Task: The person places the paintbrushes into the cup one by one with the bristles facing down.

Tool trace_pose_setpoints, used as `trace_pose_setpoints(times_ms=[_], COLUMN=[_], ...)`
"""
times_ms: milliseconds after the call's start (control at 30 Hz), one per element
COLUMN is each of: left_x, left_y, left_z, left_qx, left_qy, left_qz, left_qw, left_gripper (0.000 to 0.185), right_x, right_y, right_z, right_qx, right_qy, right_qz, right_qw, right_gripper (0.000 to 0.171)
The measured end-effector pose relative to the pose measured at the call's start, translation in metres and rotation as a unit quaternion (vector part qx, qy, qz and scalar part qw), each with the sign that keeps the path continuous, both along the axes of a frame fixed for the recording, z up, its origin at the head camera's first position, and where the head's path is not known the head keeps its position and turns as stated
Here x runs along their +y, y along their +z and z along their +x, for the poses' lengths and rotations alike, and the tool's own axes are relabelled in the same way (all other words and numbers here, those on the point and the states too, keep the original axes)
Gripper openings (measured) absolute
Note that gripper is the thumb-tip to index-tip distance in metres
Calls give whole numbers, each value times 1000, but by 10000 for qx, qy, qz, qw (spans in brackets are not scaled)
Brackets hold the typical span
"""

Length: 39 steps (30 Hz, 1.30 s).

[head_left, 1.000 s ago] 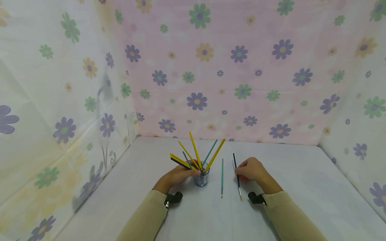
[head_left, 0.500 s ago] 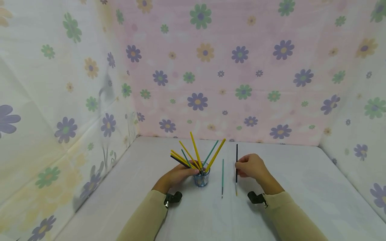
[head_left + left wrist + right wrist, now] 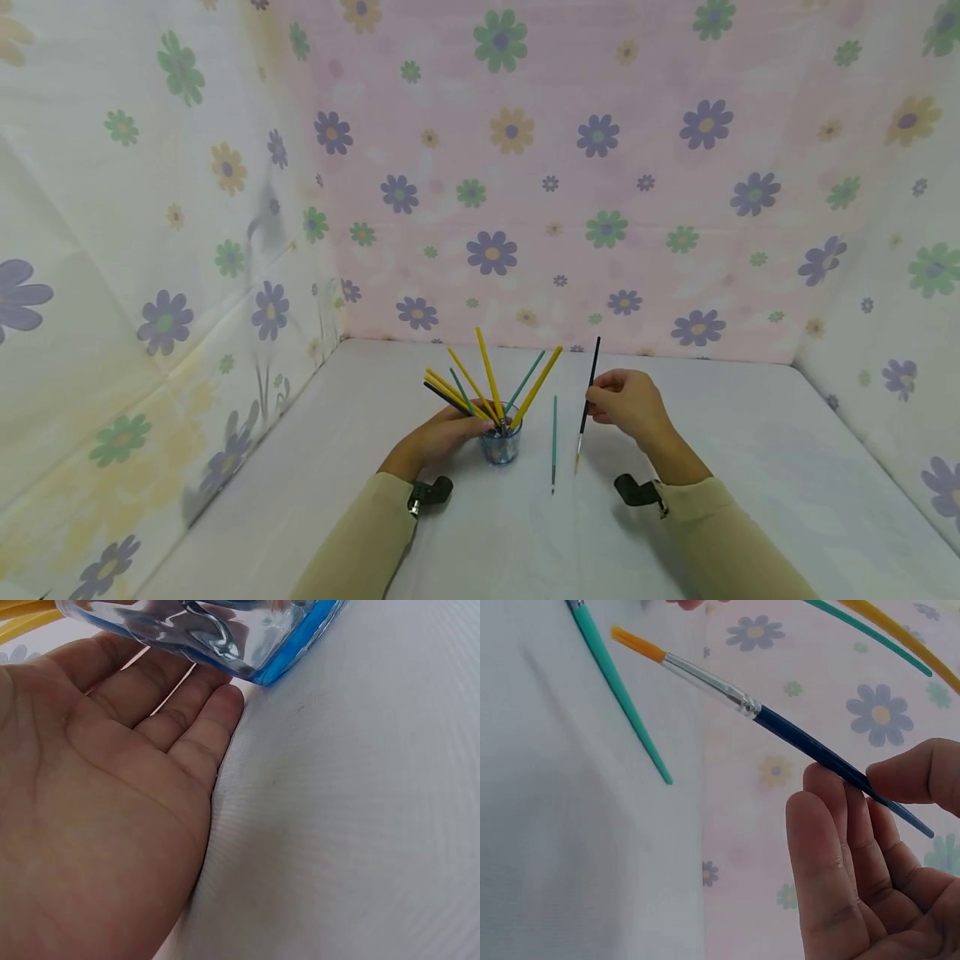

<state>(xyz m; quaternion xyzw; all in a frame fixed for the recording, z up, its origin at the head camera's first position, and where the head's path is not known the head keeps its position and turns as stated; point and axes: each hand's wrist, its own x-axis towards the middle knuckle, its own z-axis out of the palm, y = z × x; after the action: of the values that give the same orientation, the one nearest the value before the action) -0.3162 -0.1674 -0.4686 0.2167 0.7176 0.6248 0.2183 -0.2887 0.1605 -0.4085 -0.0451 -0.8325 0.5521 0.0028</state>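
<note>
My right hand [image 3: 628, 407] pinches a dark blue paintbrush [image 3: 810, 742] by its handle between thumb and fingers. The brush slants bristles down, its orange tip raised off the table in the right wrist view. At the middle of the table stands a clear glass cup [image 3: 500, 448] with a blue base, filled with several yellow, teal and dark brushes. My left hand [image 3: 442, 435] holds this cup from the left, thumb near the rim and fingers behind it. A teal paintbrush [image 3: 554, 442] lies on the table between the cup and my right hand.
A white cloth covers the table [image 3: 720, 467]. Flower-printed fabric [image 3: 555, 192] hangs at the back and along both sides. The brush handles fan out above the cup, toward the left and right. A dark wrist camera [image 3: 636, 490] sits on each sleeve.
My right hand has lifted the dark brush up off the table and tilted it, handle end now leaning right. My left hand and the cup have stayed in place.
</note>
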Motion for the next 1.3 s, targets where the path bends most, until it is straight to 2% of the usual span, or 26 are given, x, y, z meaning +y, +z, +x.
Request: trace_pose_setpoints(times_ms=[133,367,567,667,767,967,1133,1300], left_x=[2,2,1,2,1,-2,-4,-4], left_y=[0,-1,-1,-2,-2,-1,1,1], left_z=[-1,-2,-2,-2,-3,-3,-4,-5], left_qx=[-152,-301,-462,-439,-281,335,646,693], left_qy=[238,317,529,480,347,97,-172,-316], left_qz=[34,121,-18,48,-70,-935,-998,-991], left_qw=[9996,9990,9975,9979,9990,9950,9928,9922], left_gripper=[48,50,54,51,48,58,70,68], right_x=[-2,-6,-12,-14,-17,-22,-27,-32], right_y=[4,13,20,23,26,31,31,30], right_z=[1,7,12,15,17,22,26,28], right_qx=[186,533,789,862,970,1276,1528,1607], right_qy=[-33,-141,-294,-346,-355,-274,-100,92], right_qz=[-127,-270,-299,-302,-387,-677,-886,-1003], right_qw=[9997,9981,9960,9952,9939,9891,9842,9819], right_gripper=[29,27,24,24,24,24,25,28])
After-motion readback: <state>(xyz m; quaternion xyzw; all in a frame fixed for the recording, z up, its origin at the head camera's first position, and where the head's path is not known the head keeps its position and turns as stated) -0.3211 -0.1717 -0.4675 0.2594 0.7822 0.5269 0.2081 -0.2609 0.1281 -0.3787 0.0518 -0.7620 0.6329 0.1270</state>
